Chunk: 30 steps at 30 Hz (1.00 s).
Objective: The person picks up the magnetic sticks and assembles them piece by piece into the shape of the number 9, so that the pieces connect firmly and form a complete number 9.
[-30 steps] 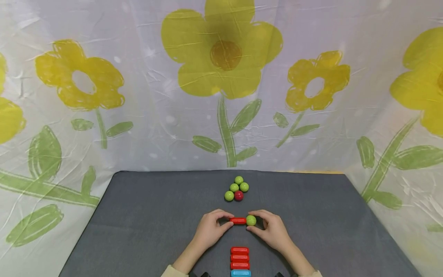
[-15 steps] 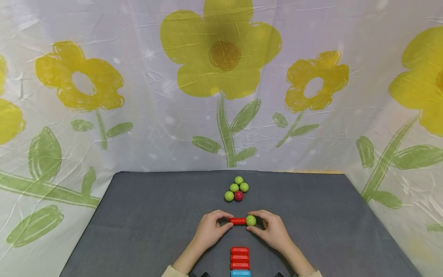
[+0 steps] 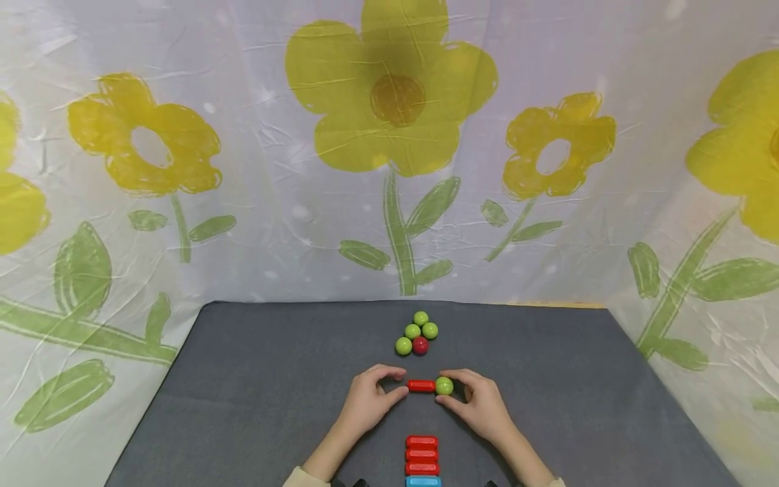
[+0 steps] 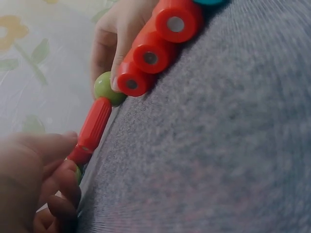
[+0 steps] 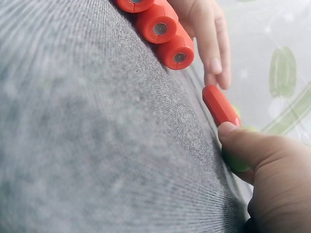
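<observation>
A red magnetic stick lies crosswise on the cloth, its right end against a green ball. My right hand pinches that ball between thumb and fingers. At the stick's left end my left hand has thumb and fingers spread apart, with the stick's tip just beyond them. In the right wrist view the left fingers stand just off the red stick. The left wrist view has the green ball joined to the ribbed red stick.
Beyond the hands sit several green balls and a red ball, grouped together. Nearer me, several red sticks and a blue stick lie stacked in a row. Dark grey cloth covers the table; a flowered curtain hangs behind.
My left thumb and fingers have parted from the stick's left end. The stick and green ball have shifted slightly right, with my right hand still pinching the ball.
</observation>
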### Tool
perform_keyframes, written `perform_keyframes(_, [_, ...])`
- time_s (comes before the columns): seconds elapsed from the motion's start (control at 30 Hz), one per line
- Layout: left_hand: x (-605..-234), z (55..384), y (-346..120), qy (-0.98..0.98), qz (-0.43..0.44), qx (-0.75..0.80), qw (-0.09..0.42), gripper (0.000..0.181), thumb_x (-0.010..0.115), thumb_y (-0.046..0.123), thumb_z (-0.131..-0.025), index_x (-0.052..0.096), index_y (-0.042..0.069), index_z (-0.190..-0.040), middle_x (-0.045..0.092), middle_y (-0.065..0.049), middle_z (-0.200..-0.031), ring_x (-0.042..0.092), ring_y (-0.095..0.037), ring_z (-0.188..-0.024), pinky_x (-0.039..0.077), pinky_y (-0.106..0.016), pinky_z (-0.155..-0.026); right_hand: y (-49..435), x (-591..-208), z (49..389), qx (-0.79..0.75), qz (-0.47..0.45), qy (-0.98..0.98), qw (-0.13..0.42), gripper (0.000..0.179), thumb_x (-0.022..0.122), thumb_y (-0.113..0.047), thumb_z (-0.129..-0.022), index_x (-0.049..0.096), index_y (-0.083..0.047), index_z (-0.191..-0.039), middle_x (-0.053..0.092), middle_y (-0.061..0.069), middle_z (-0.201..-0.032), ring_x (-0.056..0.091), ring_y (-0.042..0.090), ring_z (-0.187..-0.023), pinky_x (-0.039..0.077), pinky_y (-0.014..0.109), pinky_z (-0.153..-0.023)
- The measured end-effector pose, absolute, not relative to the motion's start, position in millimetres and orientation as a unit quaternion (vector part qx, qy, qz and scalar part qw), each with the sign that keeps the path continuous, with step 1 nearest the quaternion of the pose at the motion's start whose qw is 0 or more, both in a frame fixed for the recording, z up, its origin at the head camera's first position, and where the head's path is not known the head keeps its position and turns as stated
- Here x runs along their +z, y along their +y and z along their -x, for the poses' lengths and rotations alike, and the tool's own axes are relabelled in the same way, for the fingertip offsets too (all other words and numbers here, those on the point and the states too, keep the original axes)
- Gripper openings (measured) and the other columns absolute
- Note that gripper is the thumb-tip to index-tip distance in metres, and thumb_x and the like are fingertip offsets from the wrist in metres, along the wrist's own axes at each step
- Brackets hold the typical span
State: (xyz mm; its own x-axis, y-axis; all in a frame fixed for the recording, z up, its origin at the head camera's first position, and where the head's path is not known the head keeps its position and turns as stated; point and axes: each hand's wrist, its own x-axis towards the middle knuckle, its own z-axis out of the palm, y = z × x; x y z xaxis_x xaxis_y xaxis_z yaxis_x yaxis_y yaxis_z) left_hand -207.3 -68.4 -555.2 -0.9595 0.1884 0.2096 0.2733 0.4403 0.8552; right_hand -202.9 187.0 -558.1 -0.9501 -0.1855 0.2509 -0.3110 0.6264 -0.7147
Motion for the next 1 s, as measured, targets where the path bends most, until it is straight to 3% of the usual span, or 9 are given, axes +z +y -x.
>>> perform_keyframes(0.47, [-548, 227, -76, -0.840, 0.079, -0.522, 0.120, 0.036, 0.087, 0.014, -0.090, 0.076, 0.006, -0.123, 0.074, -0.012, -0.117, 0.049, -0.001, -0.048, 0.045, -0.022, -0.048, 188, -560, 205, 0.414, -0.134, -0.898, 0.064, 0.042, 0.095, -0.028, -0.081, 0.081, -0.021, -0.119, 0.072, -0.010, -0.101, 0.038, 0.003, -0.050, 0.034, 0.021, -0.051])
perform_keyframes(0.57, [-549, 237, -77, -0.845, 0.067, -0.517, 0.121, 0.042, 0.088, 0.017, -0.089, 0.075, 0.006, -0.127, 0.074, -0.011, -0.121, 0.052, -0.006, -0.049, 0.045, -0.023, -0.050, 188, -558, 206, 0.411, -0.136, -0.899, 0.065, 0.042, 0.095, -0.027, -0.081, 0.080, -0.021, -0.119, 0.072, -0.010, -0.101, 0.038, 0.002, -0.051, 0.035, 0.020, -0.051])
perform_keyframes(0.7, [-554, 249, -75, -0.856, 0.066, -0.501, 0.107, 0.048, 0.090, 0.024, -0.087, 0.074, 0.008, -0.130, 0.074, -0.010, -0.123, 0.068, -0.019, -0.070, 0.055, -0.031, -0.064, 189, -559, 206, 0.414, -0.133, -0.898, 0.066, 0.041, 0.096, -0.026, -0.080, 0.081, -0.020, -0.118, 0.072, -0.009, -0.101, 0.038, 0.003, -0.051, 0.035, 0.021, -0.051])
perform_keyframes(0.77, [-556, 254, -74, -0.861, 0.069, -0.494, 0.098, 0.049, 0.090, 0.027, -0.087, 0.074, 0.008, -0.130, 0.075, -0.010, -0.124, 0.072, -0.026, -0.090, 0.059, -0.039, -0.080, 190, -559, 205, 0.415, -0.130, -0.898, 0.067, 0.041, 0.096, -0.026, -0.080, 0.081, -0.021, -0.118, 0.072, -0.010, -0.100, 0.038, 0.003, -0.050, 0.035, 0.021, -0.050])
perform_keyframes(0.93, [-557, 263, -72, -0.866, 0.073, -0.488, 0.081, 0.050, 0.091, 0.031, -0.086, 0.076, 0.009, -0.129, 0.075, -0.009, -0.123, 0.067, -0.035, -0.122, 0.051, -0.056, -0.106, 189, -560, 205, 0.421, -0.134, -0.895, 0.064, 0.040, 0.096, -0.027, -0.080, 0.081, -0.021, -0.117, 0.073, -0.009, -0.101, 0.038, 0.002, -0.050, 0.036, 0.021, -0.051])
perform_keyframes(1.0, [-556, 266, -71, -0.867, 0.073, -0.487, 0.079, 0.051, 0.091, 0.031, -0.085, 0.076, 0.009, -0.128, 0.075, -0.009, -0.123, 0.067, -0.036, -0.123, 0.049, -0.057, -0.108, 188, -559, 206, 0.421, -0.138, -0.894, 0.065, 0.040, 0.095, -0.028, -0.081, 0.081, -0.021, -0.117, 0.072, -0.009, -0.101, 0.038, 0.002, -0.050, 0.036, 0.021, -0.051])
